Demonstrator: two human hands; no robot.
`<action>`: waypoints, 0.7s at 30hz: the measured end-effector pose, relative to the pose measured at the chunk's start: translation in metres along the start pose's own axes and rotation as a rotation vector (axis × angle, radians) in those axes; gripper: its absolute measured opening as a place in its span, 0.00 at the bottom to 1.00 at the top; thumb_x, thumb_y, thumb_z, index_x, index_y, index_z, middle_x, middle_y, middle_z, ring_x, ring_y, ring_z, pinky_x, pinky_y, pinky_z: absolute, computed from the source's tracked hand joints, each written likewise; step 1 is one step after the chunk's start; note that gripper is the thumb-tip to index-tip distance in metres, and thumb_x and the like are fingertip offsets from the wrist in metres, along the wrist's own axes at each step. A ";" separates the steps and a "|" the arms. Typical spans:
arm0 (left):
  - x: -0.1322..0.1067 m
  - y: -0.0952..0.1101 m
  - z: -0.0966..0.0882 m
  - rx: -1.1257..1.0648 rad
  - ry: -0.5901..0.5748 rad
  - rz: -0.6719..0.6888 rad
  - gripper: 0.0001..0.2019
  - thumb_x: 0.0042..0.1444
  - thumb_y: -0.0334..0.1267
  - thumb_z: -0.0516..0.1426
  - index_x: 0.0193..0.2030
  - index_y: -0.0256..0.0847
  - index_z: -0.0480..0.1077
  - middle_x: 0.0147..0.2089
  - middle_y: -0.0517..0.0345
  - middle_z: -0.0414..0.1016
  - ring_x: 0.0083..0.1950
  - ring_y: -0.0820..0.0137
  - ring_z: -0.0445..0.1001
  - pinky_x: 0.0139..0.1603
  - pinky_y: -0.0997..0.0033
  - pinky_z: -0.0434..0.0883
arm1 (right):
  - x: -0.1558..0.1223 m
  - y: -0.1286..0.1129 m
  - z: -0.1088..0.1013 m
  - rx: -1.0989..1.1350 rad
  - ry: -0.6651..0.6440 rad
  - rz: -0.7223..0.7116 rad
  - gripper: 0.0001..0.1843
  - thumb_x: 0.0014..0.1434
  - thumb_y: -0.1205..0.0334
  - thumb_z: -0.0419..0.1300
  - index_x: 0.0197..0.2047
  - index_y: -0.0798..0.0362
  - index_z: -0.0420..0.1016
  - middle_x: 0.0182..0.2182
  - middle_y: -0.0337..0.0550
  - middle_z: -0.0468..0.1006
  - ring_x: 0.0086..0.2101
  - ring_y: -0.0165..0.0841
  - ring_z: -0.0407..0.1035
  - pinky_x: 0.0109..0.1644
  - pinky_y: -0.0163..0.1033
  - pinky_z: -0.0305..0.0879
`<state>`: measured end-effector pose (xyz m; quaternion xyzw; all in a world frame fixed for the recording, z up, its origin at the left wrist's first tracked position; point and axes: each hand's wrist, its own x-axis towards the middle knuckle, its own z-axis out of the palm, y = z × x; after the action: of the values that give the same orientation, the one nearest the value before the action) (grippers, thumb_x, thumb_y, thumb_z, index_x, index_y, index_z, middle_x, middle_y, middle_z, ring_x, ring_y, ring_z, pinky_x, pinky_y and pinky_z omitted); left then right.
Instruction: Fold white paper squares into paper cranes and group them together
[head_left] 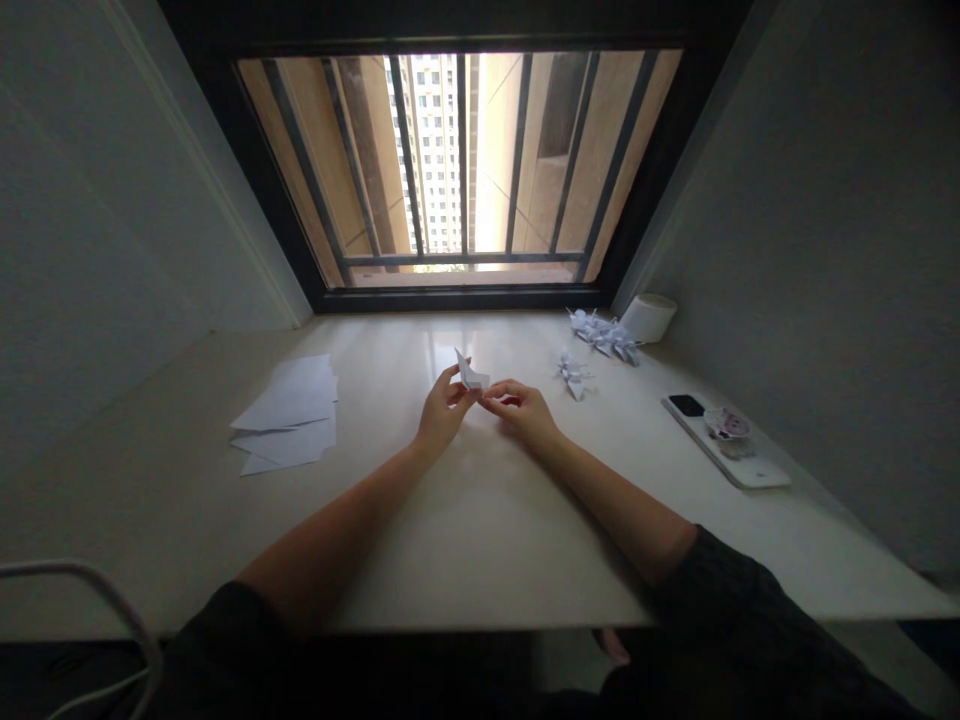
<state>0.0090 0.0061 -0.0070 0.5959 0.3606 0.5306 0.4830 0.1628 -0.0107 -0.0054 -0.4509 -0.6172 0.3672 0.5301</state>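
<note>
A small piece of folded white paper (472,377) is held above the middle of the table, with one pointed flap standing up at its left. My left hand (444,403) grips it from the left, thumb underneath and fingers behind. From the right, my right hand (523,408) is closed in a pinch at the paper's lower right edge. Its fingertips partly hide that corner. To the right of my hands lie a few small folded paper pieces (574,378) with pointed ends. A larger cluster of similar folded pieces (606,335) sits behind them.
On the left of the white table (390,570) lies a loose stack of white paper sheets (289,410). A white roll (649,318) stands at the back right. A phone (724,440) rests near the right wall. A barred window (461,170) is ahead; a white cable (97,590) curves at lower left.
</note>
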 end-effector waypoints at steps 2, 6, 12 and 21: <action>0.000 0.001 0.000 -0.007 -0.006 0.002 0.30 0.49 0.45 0.62 0.58 0.40 0.61 0.38 0.53 0.77 0.40 0.67 0.75 0.45 0.68 0.69 | 0.000 0.000 0.000 0.013 -0.011 0.026 0.15 0.46 0.47 0.65 0.28 0.52 0.78 0.33 0.43 0.78 0.32 0.32 0.71 0.34 0.37 0.65; 0.001 0.001 -0.001 -0.001 -0.013 0.003 0.30 0.48 0.44 0.62 0.58 0.40 0.62 0.38 0.53 0.77 0.40 0.67 0.75 0.46 0.67 0.69 | 0.001 -0.001 -0.002 -0.014 -0.013 0.026 0.15 0.45 0.48 0.65 0.28 0.52 0.77 0.32 0.43 0.78 0.33 0.33 0.71 0.34 0.37 0.65; 0.002 -0.002 -0.003 0.001 -0.027 0.006 0.29 0.49 0.44 0.62 0.57 0.40 0.62 0.39 0.52 0.77 0.40 0.66 0.75 0.46 0.66 0.69 | 0.002 -0.003 -0.006 0.004 -0.036 0.044 0.15 0.45 0.49 0.66 0.28 0.52 0.78 0.30 0.43 0.79 0.33 0.34 0.72 0.36 0.38 0.65; 0.002 0.001 -0.001 -0.013 -0.018 -0.028 0.29 0.47 0.44 0.63 0.56 0.39 0.63 0.38 0.52 0.76 0.38 0.67 0.74 0.43 0.68 0.69 | 0.005 -0.003 -0.011 -0.078 0.019 -0.050 0.13 0.53 0.51 0.60 0.30 0.53 0.73 0.30 0.43 0.75 0.32 0.33 0.68 0.36 0.39 0.65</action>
<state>0.0082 0.0083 -0.0054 0.5924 0.3610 0.5209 0.4974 0.1729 -0.0076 0.0009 -0.4592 -0.6371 0.3251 0.5268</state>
